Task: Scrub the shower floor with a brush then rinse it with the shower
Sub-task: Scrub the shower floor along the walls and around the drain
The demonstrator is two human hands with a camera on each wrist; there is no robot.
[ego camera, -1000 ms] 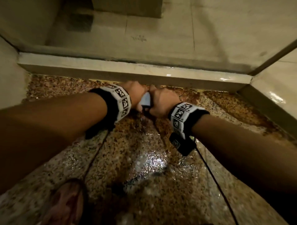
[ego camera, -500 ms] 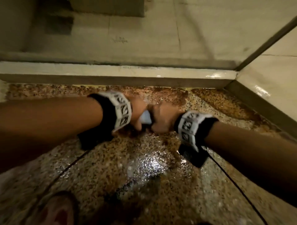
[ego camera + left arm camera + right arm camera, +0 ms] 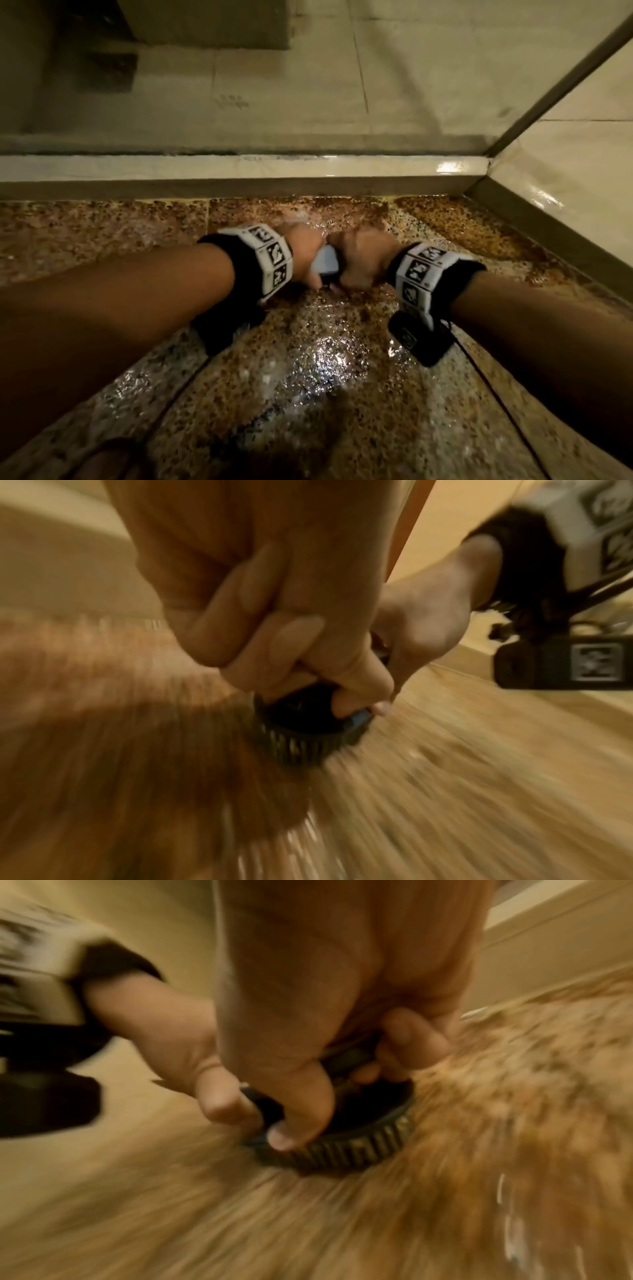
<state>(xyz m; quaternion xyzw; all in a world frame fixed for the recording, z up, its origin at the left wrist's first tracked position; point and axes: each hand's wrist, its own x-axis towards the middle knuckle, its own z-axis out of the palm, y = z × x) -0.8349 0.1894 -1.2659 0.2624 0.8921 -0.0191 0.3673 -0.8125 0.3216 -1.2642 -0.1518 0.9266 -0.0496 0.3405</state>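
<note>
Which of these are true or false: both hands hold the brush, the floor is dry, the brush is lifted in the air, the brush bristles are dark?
1. Both hands grip the brush. True: the left hand and right hand clasp the brush together.
2. The shower floor is dry. False: the speckled shower floor glistens wet.
3. The brush is lifted in the air. False: its bristles press on the floor.
4. The bristles are dark. True.
</note>
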